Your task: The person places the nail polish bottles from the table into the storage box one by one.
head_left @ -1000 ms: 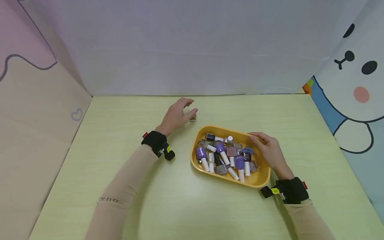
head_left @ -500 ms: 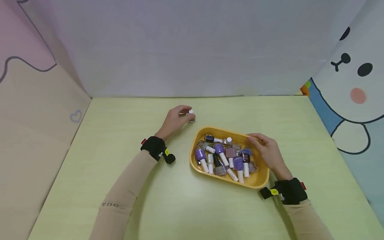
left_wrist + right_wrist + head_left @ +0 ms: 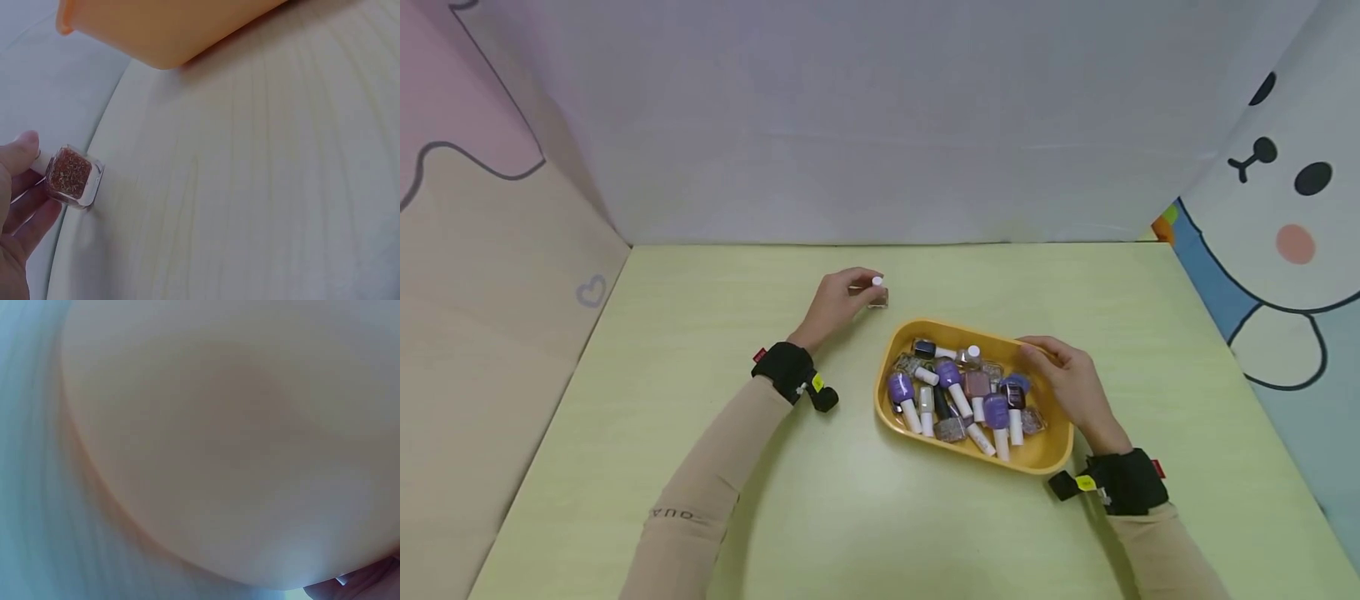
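Note:
My left hand [image 3: 838,302] pinches a small nail polish bottle [image 3: 880,298] by its white cap, near the back of the table. In the left wrist view the glass of this nail polish bottle [image 3: 70,176] shows copper-red glitter, with its base close to the tabletop. My right hand [image 3: 1077,385] grips the back right rim of a yellow tray [image 3: 1051,450], thumb on the inner side. Several nail polish bottles lie heaped in the tray, among them a purple bottle [image 3: 997,410] and a pink one [image 3: 977,384]. The tray's outer wall [image 3: 219,456] fills most of the right wrist view, blurred.
The pale wooden table [image 3: 820,500] ends at a white back panel [image 3: 880,125]. A beige panel [image 3: 497,333] stands at the left, and one with a cartoon face [image 3: 1262,233] at the right. The tray stands right of the table's middle, nearer me than the held bottle.
The fingers of my left hand, apart around the bottle a second ago, have come together on its cap. My right hand and the tray have stayed in place.

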A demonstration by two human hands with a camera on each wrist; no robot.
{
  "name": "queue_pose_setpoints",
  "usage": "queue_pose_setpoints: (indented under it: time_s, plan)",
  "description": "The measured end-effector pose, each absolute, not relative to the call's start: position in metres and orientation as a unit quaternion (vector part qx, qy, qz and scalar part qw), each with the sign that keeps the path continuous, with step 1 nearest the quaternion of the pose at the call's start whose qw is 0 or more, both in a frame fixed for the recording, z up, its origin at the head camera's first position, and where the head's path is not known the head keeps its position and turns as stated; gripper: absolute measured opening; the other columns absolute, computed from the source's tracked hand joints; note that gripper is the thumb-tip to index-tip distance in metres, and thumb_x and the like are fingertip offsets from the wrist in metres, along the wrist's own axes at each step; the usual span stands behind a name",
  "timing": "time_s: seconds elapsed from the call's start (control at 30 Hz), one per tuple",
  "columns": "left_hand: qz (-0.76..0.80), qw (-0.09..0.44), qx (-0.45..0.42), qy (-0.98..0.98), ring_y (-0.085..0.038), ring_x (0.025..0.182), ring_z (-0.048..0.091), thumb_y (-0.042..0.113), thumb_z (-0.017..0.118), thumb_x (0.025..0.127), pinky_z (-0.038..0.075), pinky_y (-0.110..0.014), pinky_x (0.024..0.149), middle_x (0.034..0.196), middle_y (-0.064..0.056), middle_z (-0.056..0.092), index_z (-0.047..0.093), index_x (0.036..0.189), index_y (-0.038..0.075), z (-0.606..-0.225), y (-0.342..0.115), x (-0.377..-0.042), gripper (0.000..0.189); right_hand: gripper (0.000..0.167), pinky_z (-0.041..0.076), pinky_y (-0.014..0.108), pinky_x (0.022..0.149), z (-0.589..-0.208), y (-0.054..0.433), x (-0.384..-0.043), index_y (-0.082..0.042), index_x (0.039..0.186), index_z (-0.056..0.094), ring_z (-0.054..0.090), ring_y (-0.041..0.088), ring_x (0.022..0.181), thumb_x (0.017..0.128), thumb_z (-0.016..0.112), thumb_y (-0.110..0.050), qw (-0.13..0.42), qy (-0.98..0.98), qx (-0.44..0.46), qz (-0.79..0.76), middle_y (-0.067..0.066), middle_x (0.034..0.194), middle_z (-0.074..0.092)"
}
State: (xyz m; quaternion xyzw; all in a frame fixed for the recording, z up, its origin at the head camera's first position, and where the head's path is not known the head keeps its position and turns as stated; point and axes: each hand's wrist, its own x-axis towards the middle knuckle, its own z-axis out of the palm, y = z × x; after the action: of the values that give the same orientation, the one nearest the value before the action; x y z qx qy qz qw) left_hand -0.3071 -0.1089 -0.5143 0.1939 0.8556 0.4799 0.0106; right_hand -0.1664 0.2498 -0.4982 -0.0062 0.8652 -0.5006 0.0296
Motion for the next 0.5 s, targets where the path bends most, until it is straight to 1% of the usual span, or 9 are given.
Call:
queue_pose_setpoints:
  time_s: [0.27,0.5]
  plan:
    - [0.481,-0.001,0.183,0.857,-0.026,0.108,0.071,0.016,0.07,0.1,0.059,-0.032,0.096,0.116,-0.013,0.073,0.07,0.127,0.001,-0.513,-0.107,-0.308,0.031,0.043,0.047,0.004,0.089,-0.499,0.25,-0.168,-0.003,0.131,0.068,0.06,-0.01,0.101,0.108,0.054,-0.036,0.027,0.866,-0.01,-0.5,0.019,0.125,0.071]
    - [0.474,-0.022,0.196,0.858,-0.027,0.11,0.069,0.015,0.068,0.101,0.058,-0.032,0.098,0.118,-0.014,0.072,0.069,0.128,0.0,-0.497,-0.104,-0.304,0.032,0.044,0.047,0.004,0.088,-0.5,0.25,-0.169,-0.002,0.131,0.068,0.06,-0.009,0.101,0.108,0.054,-0.037,0.029,0.865,-0.005,-0.501,0.019,0.125,0.071]
